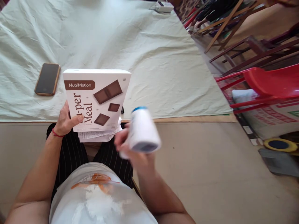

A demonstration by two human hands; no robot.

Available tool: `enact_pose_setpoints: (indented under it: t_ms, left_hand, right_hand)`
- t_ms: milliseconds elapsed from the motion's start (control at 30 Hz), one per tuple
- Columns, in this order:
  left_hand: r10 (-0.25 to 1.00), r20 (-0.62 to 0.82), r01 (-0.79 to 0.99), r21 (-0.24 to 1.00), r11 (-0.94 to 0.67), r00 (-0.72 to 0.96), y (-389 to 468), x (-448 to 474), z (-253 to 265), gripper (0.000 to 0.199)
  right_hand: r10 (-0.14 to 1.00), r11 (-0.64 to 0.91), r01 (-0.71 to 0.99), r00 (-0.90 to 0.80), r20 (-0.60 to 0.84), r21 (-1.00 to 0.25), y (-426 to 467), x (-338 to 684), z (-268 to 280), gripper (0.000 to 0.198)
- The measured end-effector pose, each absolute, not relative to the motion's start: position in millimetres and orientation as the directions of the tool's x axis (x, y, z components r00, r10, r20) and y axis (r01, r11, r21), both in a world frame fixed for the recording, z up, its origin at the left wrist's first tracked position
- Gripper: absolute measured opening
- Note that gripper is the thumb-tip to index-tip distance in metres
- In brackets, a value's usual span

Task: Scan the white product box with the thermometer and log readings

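My left hand (66, 120) grips a white box (102, 96) printed "NutriMotion" and "Meal" with chocolate pieces, its thumb lying on the front. The box is tilted up at the table's near edge, above my lap. Several printed white sheets (93, 136) stick out below it; whether my hand holds them too is hidden. To the right of the box, my right hand (135, 152) is closed round a white rounded object with a blue rim (143, 129) and a dark end. Motion blurs this object, so its exact kind is unclear. It is held in the air, apart from the box.
A table with a pale cloth (168, 77) lies ahead. On it are a phone (47, 79) at left and a small white device (164, 7) at the far edge. A red chair (273, 81), a yellow tape roll (280, 144) and wooden frames (224, 26) stand at right.
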State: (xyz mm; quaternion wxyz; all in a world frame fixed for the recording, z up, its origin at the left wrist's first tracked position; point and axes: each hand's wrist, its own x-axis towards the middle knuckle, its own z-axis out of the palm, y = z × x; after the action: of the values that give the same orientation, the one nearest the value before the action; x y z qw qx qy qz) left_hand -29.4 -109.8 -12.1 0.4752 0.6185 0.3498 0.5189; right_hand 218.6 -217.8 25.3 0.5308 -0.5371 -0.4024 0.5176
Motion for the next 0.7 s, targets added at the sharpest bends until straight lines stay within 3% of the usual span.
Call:
enact_pose_setpoints:
  t_ms: [33,100,200,267,400,467,567,633,700]
  left_hand:
    - [0.926,0.313,-0.062,0.950,-0.307,0.210,-109.8,-29.4,-12.4,0.062]
    - [0.928,0.317,-0.059,0.949,-0.311,0.196,-110.0,-29.9,-13.2,0.062]
    - [0.940,0.283,-0.053,0.959,-0.278,0.190,-110.5,-31.5,-15.0,0.060]
    - [0.946,0.268,-0.057,0.963,-0.262,0.183,-110.3,-32.7,-16.3,0.058]
    - [0.939,0.285,-0.117,0.957,-0.266,0.191,-104.5,-33.9,-16.4,0.057]
    - [0.930,0.316,-0.156,0.944,-0.290,0.186,-97.7,-35.1,-14.0,0.060]
    - [0.930,0.354,-0.160,0.928,-0.336,0.100,-83.1,-39.4,-5.7,0.062]
    - [0.911,0.399,-0.141,0.913,-0.383,0.105,-70.6,-43.0,3.0,0.057]
    - [0.864,0.487,-0.108,0.873,-0.476,0.126,-56.1,-45.8,11.9,0.045]
  right_hand:
    - [0.957,-0.064,0.078,0.287,-0.039,-0.995,-202.8,238.2,25.4,0.052]
    - [0.886,-0.110,0.491,0.442,0.138,-0.864,-164.0,279.5,21.9,0.053]
    - [0.901,-0.216,0.834,0.371,0.224,-0.508,-105.4,334.3,7.2,0.045]
    - [0.929,-0.265,0.894,0.336,0.152,-0.360,-79.2,359.8,-4.0,0.039]
    - [0.960,-0.225,0.938,0.260,0.108,-0.264,-64.5,381.2,-13.4,0.035]
    - [0.950,-0.180,0.944,0.239,0.198,-0.277,-68.3,376.9,-11.4,0.037]
    - [0.912,-0.038,0.915,0.196,0.360,-0.402,-75.0,350.9,-8.5,0.039]
    - [0.941,0.061,0.875,0.109,0.319,-0.481,-76.4,324.8,-9.0,0.037]
    - [0.976,0.082,0.872,0.029,0.218,-0.483,-74.4,299.1,-10.3,0.040]
